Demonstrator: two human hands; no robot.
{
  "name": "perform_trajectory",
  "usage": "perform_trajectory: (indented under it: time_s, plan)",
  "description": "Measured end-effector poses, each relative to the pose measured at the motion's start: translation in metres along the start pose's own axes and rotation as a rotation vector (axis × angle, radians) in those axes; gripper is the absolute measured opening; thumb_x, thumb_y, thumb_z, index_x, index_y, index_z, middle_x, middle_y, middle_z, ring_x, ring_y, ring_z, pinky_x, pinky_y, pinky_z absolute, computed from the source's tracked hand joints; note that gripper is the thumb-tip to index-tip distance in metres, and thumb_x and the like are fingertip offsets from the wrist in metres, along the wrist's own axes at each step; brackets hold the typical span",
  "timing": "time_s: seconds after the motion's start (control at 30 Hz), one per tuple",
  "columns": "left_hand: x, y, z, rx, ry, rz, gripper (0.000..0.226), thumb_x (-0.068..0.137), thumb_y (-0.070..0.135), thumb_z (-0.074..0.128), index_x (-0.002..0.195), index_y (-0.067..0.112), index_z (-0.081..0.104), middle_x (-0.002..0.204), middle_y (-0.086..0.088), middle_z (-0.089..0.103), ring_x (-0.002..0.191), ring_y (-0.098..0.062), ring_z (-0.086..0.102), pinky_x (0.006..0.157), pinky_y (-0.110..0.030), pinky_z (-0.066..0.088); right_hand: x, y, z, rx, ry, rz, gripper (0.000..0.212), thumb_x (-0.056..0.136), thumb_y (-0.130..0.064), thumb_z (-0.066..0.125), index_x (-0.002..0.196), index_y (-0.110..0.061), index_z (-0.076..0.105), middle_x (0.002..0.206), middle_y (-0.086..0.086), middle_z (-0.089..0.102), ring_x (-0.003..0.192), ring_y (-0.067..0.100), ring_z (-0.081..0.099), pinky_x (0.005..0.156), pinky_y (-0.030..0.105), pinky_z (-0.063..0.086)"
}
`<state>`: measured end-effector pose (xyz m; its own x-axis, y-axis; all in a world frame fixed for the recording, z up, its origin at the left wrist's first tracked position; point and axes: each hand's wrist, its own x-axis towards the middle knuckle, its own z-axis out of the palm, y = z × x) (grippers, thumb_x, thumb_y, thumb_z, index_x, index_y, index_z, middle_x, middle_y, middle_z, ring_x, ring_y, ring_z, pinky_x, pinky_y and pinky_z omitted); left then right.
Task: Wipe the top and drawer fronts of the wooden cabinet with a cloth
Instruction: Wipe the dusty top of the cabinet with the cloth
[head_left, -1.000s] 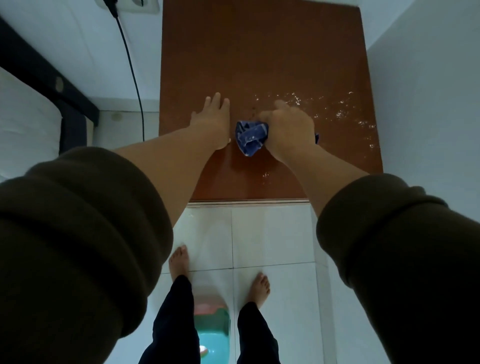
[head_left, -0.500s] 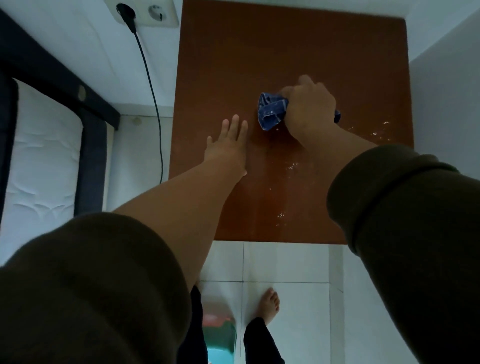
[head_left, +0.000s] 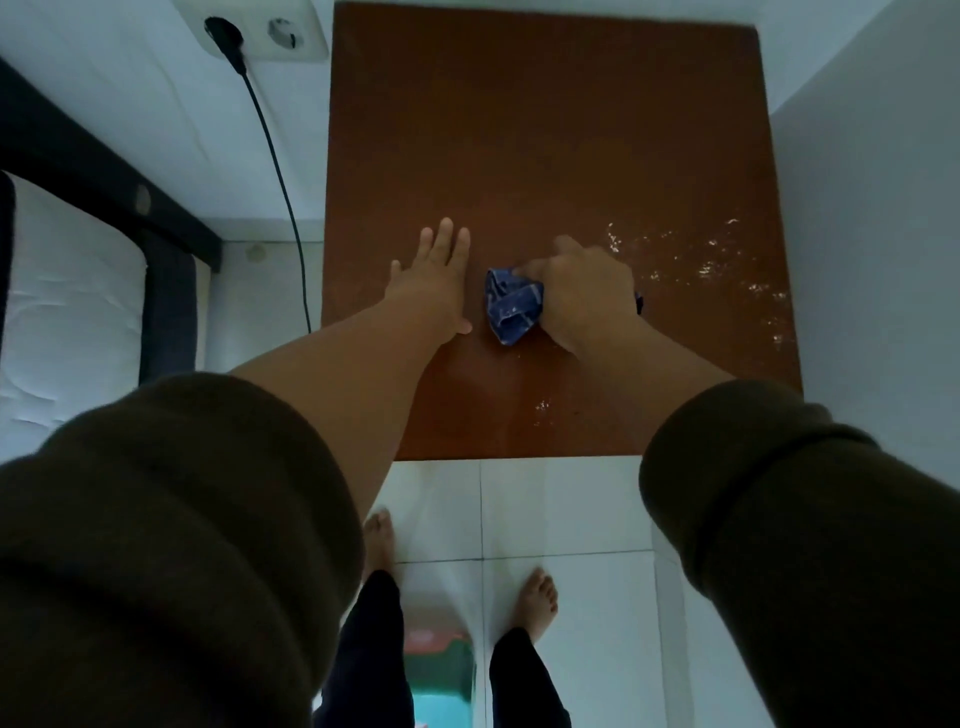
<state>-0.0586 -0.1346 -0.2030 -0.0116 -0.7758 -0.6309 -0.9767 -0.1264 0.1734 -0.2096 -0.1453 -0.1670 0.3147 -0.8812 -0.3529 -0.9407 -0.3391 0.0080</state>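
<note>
From my head view I see the blue cloth (head_left: 511, 307) bunched up near the middle of the wooden cabinet top (head_left: 545, 130). The wad's long axis runs roughly from the far side toward me, with a loose corner pointing down toward the near-left. My right hand (head_left: 584, 296) has its fingers curled round the cloth's right side and presses it onto the wood; how much cloth is tucked under the palm I cannot tell, though a dark bit seems to poke out at the hand's right edge. My left hand (head_left: 434, 280) lies flat just beside the cloth on its left, fingers straight and together, pointing away from me, holding nothing.

The top is reddish-brown, with wet streaks and droplets (head_left: 722, 270) glinting to the right of the cloth and a smaller patch near the front edge. The cabinet stands in a corner between white walls. On the left wall sits a double socket (head_left: 275, 34) with a black cable (head_left: 280, 171) hanging down. Further left is a dark bed frame (head_left: 104, 192) with a white mattress (head_left: 67, 312). Below, my bare feet stand on white floor tiles (head_left: 561, 509).
</note>
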Motion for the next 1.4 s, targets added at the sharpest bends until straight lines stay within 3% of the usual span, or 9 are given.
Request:
perform_trajectory:
  time_s: [0.27, 0.47, 0.6, 0.77, 1.0, 1.17, 1.4]
  plan:
    - [-0.008, 0.0, 0.005, 0.018, 0.065, 0.028, 0.098, 0.088, 0.025, 0.064, 0.15, 0.015, -0.011, 0.157, -0.005, -0.02, 0.146, -0.026, -0.012, 0.117, -0.05, 0.011, -0.107, -0.015, 0.041, 0.018, -0.046, -0.043, 0.039, 0.096, -0.027, 0.051, 0.135, -0.035, 0.05, 0.126, 0.004, 0.045, 0.111, 0.027, 0.049, 0.078, 0.034, 0.046]
    - [-0.023, 0.009, 0.02, 0.04, 0.142, 0.004, 0.077, 0.095, 0.019, 0.054, 0.151, 0.012, 0.002, 0.16, -0.004, -0.005, 0.147, -0.025, 0.0, 0.116, -0.046, 0.022, -0.156, -0.019, 0.058, 0.005, -0.077, -0.067, 0.04, 0.095, -0.026, 0.053, 0.135, -0.032, 0.05, 0.126, 0.003, 0.045, 0.109, 0.027, 0.049, 0.074, 0.032, 0.043]
    - [-0.034, 0.016, 0.024, 0.069, 0.122, 0.008, 0.082, 0.093, 0.026, 0.057, 0.151, 0.012, 0.002, 0.16, -0.003, -0.005, 0.147, -0.024, 0.0, 0.116, -0.046, 0.022, -0.164, -0.012, 0.052, -0.022, -0.113, -0.155, 0.035, 0.094, -0.026, 0.054, 0.129, -0.027, 0.055, 0.122, 0.004, 0.048, 0.106, 0.027, 0.052, 0.074, 0.033, 0.047]
    - [-0.032, 0.033, 0.019, 0.068, 0.103, 0.067, 0.091, 0.088, 0.034, 0.062, 0.151, 0.013, 0.0, 0.16, -0.003, -0.008, 0.147, -0.024, -0.002, 0.117, -0.045, 0.018, -0.145, 0.012, 0.031, -0.016, 0.063, -0.088, 0.03, 0.092, -0.026, 0.056, 0.122, -0.023, 0.058, 0.117, 0.005, 0.052, 0.102, 0.027, 0.053, 0.067, 0.031, 0.04]
    - [-0.007, 0.064, 0.007, 0.077, 0.068, 0.144, 0.101, 0.083, 0.035, 0.068, 0.151, 0.013, -0.003, 0.159, -0.004, -0.011, 0.147, -0.023, -0.005, 0.118, -0.047, 0.017, -0.082, 0.045, 0.011, 0.044, 0.245, 0.06, 0.033, 0.095, -0.027, 0.055, 0.128, -0.028, 0.058, 0.119, 0.004, 0.054, 0.105, 0.026, 0.054, 0.074, 0.03, 0.045]
    - [0.008, 0.079, -0.003, 0.076, 0.056, 0.104, 0.116, 0.074, 0.033, 0.078, 0.15, 0.012, -0.006, 0.159, -0.006, -0.012, 0.147, -0.025, -0.005, 0.117, -0.046, 0.021, -0.035, 0.063, 0.006, 0.046, 0.299, 0.114, 0.033, 0.098, -0.022, 0.049, 0.13, -0.027, 0.056, 0.124, 0.005, 0.053, 0.11, 0.028, 0.052, 0.076, 0.032, 0.043]
    - [0.012, 0.082, -0.002, 0.132, 0.019, 0.075, 0.115, 0.076, 0.032, 0.075, 0.15, 0.01, -0.011, 0.158, -0.007, -0.017, 0.146, -0.026, -0.007, 0.117, -0.046, 0.019, 0.028, 0.082, -0.005, 0.065, 0.318, 0.146, 0.035, 0.101, -0.019, 0.04, 0.134, -0.022, 0.052, 0.132, 0.009, 0.048, 0.116, 0.03, 0.047, 0.083, 0.034, 0.044]
